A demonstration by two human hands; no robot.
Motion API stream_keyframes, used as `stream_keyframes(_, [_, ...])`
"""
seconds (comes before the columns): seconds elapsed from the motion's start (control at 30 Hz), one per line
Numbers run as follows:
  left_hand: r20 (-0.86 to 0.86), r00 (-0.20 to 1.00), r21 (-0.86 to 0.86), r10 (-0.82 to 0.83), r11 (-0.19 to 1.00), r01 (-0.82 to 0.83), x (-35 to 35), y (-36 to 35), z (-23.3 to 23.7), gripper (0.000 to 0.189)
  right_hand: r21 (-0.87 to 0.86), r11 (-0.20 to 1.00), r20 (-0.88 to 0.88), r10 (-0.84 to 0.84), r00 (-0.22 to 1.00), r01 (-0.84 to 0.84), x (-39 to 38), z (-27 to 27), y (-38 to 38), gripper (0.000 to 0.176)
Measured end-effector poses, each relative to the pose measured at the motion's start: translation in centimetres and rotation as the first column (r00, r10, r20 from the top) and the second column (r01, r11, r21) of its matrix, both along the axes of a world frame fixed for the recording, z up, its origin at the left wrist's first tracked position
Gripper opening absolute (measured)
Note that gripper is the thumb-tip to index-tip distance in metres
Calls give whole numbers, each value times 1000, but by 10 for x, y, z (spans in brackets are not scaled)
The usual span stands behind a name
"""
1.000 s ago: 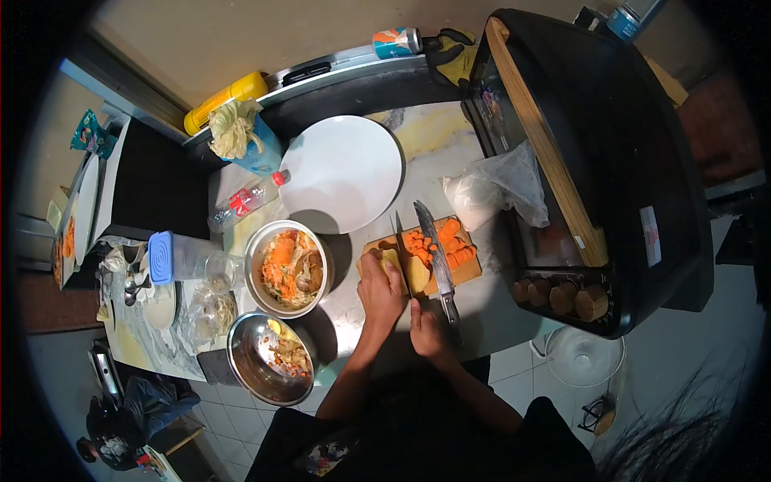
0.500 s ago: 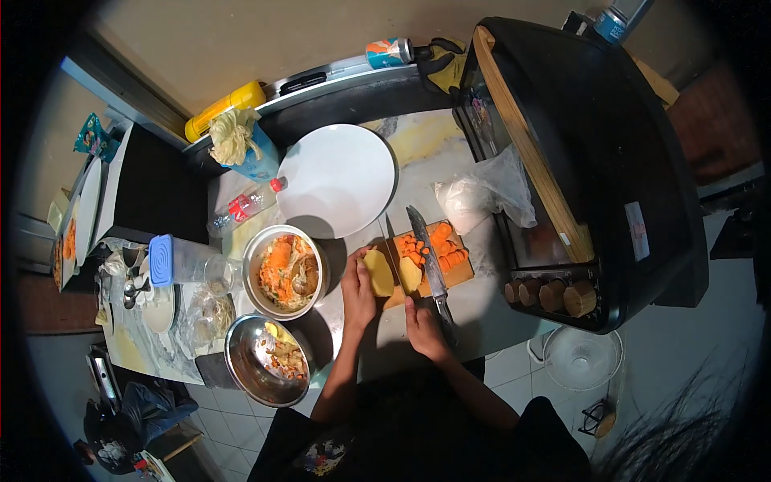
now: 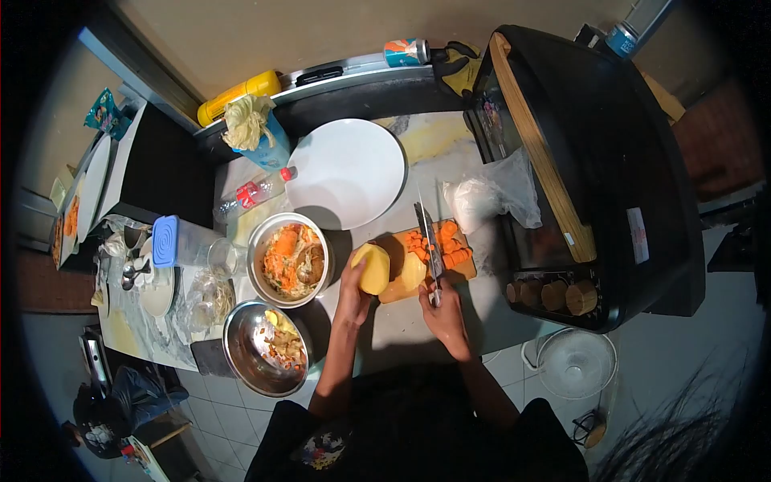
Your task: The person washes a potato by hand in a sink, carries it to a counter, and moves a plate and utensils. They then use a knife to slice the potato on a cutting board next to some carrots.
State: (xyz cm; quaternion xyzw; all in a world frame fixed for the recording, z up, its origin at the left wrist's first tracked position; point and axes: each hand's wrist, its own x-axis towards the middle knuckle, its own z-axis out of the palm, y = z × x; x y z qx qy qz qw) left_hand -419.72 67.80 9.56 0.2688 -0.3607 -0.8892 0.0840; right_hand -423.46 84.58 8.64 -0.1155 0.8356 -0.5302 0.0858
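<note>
My left hand (image 3: 352,293) is closed around a peeled potato (image 3: 375,270), just left of the wooden cutting board (image 3: 395,293). In my right hand (image 3: 444,318) is the handle of a kitchen knife (image 3: 434,255), whose blade points away from me over the board. A flat potato piece (image 3: 414,272) lies on the board between the two hands. Cut carrot pieces (image 3: 454,251) rest on both sides of the blade.
A white pot (image 3: 255,291) of shredded food and a steel bowl (image 3: 235,363) of peelings stand left. Behind are a large white plate (image 3: 347,173), a plastic bottle (image 3: 250,193) and a plastic bag (image 3: 514,193). A black oven (image 3: 618,177) stands right. A person (image 3: 100,418) sits far lower left.
My right hand has moved onto the knife handle and taken hold of it. My left hand has lifted the potato and turned it. The whole view has shifted slightly.
</note>
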Motion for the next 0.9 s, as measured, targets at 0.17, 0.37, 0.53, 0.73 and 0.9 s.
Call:
stream_keyframes(0.17, [52, 997, -396, -65, 915, 80, 3, 4, 7, 40, 69, 996, -71, -45, 996, 50, -8, -12, -8, 26])
stream_keyframes(0.37, [50, 997, -456, -59, 887, 75, 10, 5, 7, 40, 202, 975, -113, -68, 991, 90, -14, -16, -20, 30])
stream_keyframes(0.53, [59, 998, -472, -30, 880, 55, 14, 5, 4, 39, 187, 982, 146, -65, 987, 37, -18, 1, -28, 42])
stream_keyframes(0.73, [86, 996, -525, -14, 849, 57, 13, 6, -3, 38, -16, 995, 29, -102, 994, 103, -20, -22, -29, 21])
stream_keyframes(0.9, [90, 996, -524, -3, 850, 50, 13, 9, -3, 37, -54, 995, 84, -79, 993, 84, -24, -5, -22, 19])
